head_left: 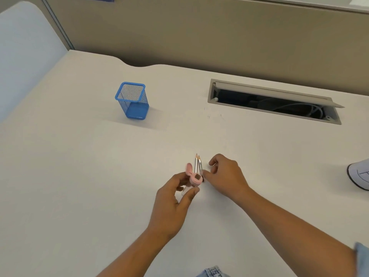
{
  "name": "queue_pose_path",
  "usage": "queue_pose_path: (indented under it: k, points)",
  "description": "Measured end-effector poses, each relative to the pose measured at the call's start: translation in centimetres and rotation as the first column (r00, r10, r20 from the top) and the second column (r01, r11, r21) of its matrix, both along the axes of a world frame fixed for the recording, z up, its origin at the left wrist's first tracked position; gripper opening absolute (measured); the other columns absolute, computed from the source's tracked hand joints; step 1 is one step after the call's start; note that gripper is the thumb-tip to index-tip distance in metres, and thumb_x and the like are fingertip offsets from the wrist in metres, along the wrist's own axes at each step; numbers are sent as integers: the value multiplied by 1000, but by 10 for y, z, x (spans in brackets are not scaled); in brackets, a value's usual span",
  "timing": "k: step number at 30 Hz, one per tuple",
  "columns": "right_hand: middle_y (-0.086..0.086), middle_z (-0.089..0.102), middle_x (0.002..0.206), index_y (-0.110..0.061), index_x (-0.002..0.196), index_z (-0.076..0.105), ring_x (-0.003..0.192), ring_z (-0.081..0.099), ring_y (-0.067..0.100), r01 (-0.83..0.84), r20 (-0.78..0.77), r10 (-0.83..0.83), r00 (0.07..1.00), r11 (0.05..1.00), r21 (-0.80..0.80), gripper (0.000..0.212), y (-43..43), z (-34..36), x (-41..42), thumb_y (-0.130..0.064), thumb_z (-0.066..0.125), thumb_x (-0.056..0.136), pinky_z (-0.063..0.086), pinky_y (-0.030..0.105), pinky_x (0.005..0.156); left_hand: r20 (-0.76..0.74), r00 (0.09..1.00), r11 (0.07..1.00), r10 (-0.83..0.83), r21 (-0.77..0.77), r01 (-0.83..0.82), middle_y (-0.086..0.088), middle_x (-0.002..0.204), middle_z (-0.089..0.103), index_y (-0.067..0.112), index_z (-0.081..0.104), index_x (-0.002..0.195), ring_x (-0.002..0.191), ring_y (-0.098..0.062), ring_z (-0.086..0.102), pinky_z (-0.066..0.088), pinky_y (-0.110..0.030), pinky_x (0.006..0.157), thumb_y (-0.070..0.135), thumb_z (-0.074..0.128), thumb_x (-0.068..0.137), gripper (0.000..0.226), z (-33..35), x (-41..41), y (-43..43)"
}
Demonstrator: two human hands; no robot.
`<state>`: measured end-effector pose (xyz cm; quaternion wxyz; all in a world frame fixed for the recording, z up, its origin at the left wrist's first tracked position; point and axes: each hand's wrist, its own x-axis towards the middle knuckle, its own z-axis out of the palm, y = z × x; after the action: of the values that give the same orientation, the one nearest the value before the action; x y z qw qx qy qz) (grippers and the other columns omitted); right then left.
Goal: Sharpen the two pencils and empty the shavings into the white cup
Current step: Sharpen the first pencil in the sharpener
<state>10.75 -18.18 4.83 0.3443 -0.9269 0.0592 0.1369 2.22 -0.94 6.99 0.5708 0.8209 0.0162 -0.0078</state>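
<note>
Two silver pencils (pixel 198 164) stand upright side by side with sharp tips up, just above the middle of the table. My right hand (pixel 224 173) pinches them at their lower end. My left hand (pixel 175 198) grips a pink sharpener (pixel 193 177) with a clear body; its pink lid hangs open to the left. The sharpener touches the pencils' lower ends. The white cup (pixel 359 174) lies at the right edge of the view, only partly visible.
A blue mesh pen holder (pixel 132 100) stands at the back left on the white table (pixel 79 176). An open grey cable hatch (pixel 273 101) with wires inside sits at the back right. A beige partition runs behind the table.
</note>
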Motion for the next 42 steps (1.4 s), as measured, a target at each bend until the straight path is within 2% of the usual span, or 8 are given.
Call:
queue_pose_path:
  k: [5,9,15,20,24,29,36,42]
  points:
    - [3,69,91,-19,102,57,81,65,26,-54,-2,55,999,987,-150,32,12,-9,9,-33,72,78,56,37,72,-158,987,967,5,-252,-45,21,112,69,47,61,116,109,-3,63,48,-21,88,47,50,94,24,4,-5,5]
    - [-1,69,92,-21,101,61,85,65,26,-12,-18,9,1000,983,-181,24,5,1,4,-25,66,78,53,32,67,-194,981,938,1,-340,-69,17,107,70,48,64,112,95,-2,65,48,-13,79,45,49,96,22,11,-10,7]
    - [-6,67,72,-29,79,72,67,62,19,30,88,-55,995,964,265,23,-20,61,-39,-7,67,83,55,35,62,-106,989,969,-103,-236,76,14,97,67,41,63,108,89,-8,59,49,-19,77,39,54,90,20,29,-17,10]
    - [-9,71,84,-31,87,79,71,62,8,-173,279,72,957,917,359,24,-37,128,-95,-7,73,87,44,11,57,50,984,980,-173,-94,177,19,89,61,37,61,104,80,-3,53,39,-7,70,45,56,86,20,49,-27,9]
    - [-5,71,86,-30,90,80,74,64,17,-219,367,106,924,934,282,25,-40,151,-123,-7,74,85,49,21,58,123,969,974,-213,-55,221,19,91,61,37,61,103,83,-3,55,37,-4,72,40,57,86,18,62,-36,6]
    - [-10,67,83,-25,94,81,72,61,12,-251,452,178,874,962,108,26,-37,156,-141,-2,75,84,36,3,51,193,939,958,-286,40,283,13,96,63,34,62,102,93,-11,59,39,-5,80,25,62,89,16,77,-50,1]
    - [-10,63,83,-19,99,79,68,51,0,-357,507,349,788,930,-86,24,-36,164,-154,-2,76,83,34,0,55,197,904,908,-380,264,325,20,103,56,37,62,117,103,-14,56,51,-34,78,42,55,87,31,92,-58,3]
    - [-4,67,77,-12,100,75,65,60,15,-305,617,387,685,922,-240,20,-38,164,-154,-24,61,93,51,30,59,239,889,911,-392,235,338,20,104,54,37,61,123,104,-13,56,47,-27,78,42,50,95,30,107,-62,4]
